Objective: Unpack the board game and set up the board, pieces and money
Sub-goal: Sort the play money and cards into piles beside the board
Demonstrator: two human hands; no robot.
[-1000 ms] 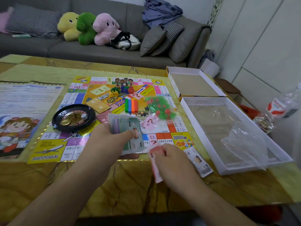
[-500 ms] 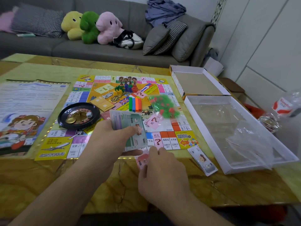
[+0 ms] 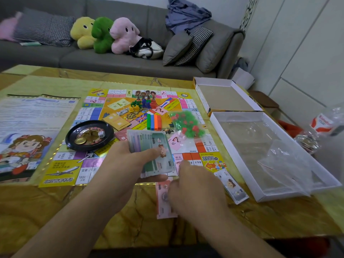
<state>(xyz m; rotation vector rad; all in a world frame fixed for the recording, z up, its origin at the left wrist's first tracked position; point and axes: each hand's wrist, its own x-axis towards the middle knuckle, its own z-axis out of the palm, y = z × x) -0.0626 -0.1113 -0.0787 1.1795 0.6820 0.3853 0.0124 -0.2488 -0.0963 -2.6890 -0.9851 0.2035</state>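
We're holding the bill stack [image 3: 151, 151] in our left hand [image 3: 128, 164], thumb curled over the top, fingers underneath, fanned a bit and hovering over the near edge of the board [image 3: 61, 170]. Right hand [image 3: 195, 190] is lying on the pink bill [image 3: 163, 198], which is sitting flat on the table [image 3: 55, 211] just in front of the board, right below the stack. Fingers look bent down onto it, but we can't rly tell if they're pinching it or just pressing, the hand's covering most of the bill. A grey bill [image 3: 231, 185] is lying just to the right of that hand, not touching it, btw the board corner and the tray [image 3: 232, 146].

On the board: roulette wheel [image 3: 89, 135] w/ a die in it to the left of the stack, colored sticks [image 3: 154, 121] and a bag of green & red houses [image 3: 186, 123] behind it, tokens [image 3: 143, 104] further back. Rules sheet [image 3: 28, 127] is lying left of the board, box lid [image 3: 225, 95] behind the tray.
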